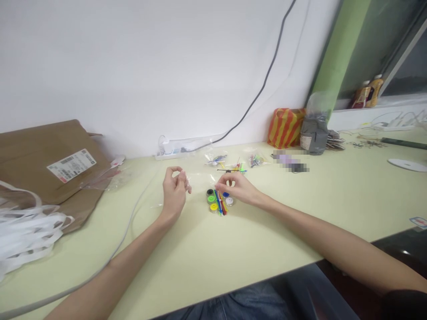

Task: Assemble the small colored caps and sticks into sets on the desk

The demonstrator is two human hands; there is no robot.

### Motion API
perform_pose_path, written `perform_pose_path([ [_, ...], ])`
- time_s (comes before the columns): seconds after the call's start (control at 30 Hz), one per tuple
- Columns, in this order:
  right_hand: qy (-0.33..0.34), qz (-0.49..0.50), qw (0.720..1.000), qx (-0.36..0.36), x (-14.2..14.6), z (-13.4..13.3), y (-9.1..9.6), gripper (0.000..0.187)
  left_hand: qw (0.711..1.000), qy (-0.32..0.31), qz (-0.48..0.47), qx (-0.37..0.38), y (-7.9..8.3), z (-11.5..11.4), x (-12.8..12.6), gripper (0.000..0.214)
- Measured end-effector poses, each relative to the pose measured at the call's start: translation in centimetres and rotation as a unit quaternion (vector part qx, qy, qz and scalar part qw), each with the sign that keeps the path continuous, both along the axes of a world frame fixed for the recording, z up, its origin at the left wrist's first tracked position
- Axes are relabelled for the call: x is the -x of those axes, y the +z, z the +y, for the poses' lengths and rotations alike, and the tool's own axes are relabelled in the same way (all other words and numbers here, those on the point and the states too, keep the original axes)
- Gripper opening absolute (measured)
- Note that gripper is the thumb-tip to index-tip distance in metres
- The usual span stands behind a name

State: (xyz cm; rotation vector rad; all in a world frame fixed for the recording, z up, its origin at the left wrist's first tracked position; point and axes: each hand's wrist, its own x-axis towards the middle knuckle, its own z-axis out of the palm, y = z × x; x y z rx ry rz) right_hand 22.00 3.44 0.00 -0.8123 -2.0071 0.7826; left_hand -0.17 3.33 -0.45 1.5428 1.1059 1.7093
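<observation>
Clear plastic bag (202,180): apparently pinching it in curled left hand (174,190) and nearly closed right hand (239,187), leaving round colour-lidded pots (214,207) and slim multicoloured sticks (220,204) outside.

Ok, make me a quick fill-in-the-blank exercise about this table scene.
The green pot sits between the black pot and the ____ one.
The hand nearer the green pot is the person's ____ hand.
The striped bag stands to the ____ of the grey bag.
The flat round disc is coloured ____.
Missing words: yellow; right; left; white.
</observation>
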Motion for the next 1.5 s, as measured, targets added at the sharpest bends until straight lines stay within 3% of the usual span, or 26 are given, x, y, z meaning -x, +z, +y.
perform_pose_path([
  [0.27, 0.006, 0.009, 1.000, 0.015, 0.2, -0.2, 0.1, 0.021, 1.000, 0.015, 0.009, 0.006, 0.3, 0.7, 0.9, 0.018],
  [0.47, -0.005, 0.013, 1.000, 0.014, -0.1, 0.0, -0.2, 0.017, 0.977, 0.037, 0.205, 0.038, 0.7, 1.6, 3.2, 0.014],
  [0.63, -0.011, -0.014, 1.000, -0.017, -0.3, 0.3, -0.4, 0.017, 0.949, 0.124, 0.287, 0.050, 1.8, 2.1, 4.3, 0.013],
  [0.87, -0.017, -0.045, 0.998, -0.044, -0.4, 0.5, -0.6, 0.017, 0.918, 0.227, 0.309, 0.107, 2.1, 3.5, 6.9, 0.019],
  [0.97, -0.015, -0.054, 0.997, -0.050, -0.3, 0.5, -0.6, 0.017, 0.886, 0.260, 0.365, 0.119, 1.8, 3.9, 8.0, 0.017],
  [1.07, -0.020, -0.056, 0.996, -0.060, -0.3, 0.4, -0.6, 0.015, 0.826, 0.286, 0.466, 0.135, 1.5, 4.0, 8.7, 0.004],
  [1.13, -0.024, -0.056, 0.996, -0.067, -0.3, 0.3, -0.6, 0.014, 0.786, 0.296, 0.530, 0.115, 1.4, 3.8, 8.7, 0.009],
  [1.23, -0.021, -0.059, 0.995, -0.072, -0.3, 0.2, -0.5, 0.014, 0.724, 0.293, 0.622, 0.058, 1.2, 3.3, 8.0, 0.023],
  [1.3, -0.017, -0.062, 0.995, -0.073, -0.3, 0.1, -0.5, 0.014, 0.704, 0.271, 0.655, 0.053, 1.0, 2.9, 7.2, 0.029],
  [1.5, -0.013, -0.073, 0.993, -0.094, -0.3, -0.2, -0.1, 0.016, 0.730, 0.172, 0.646, 0.142, -0.6, 2.6, 6.2, 0.056],
])
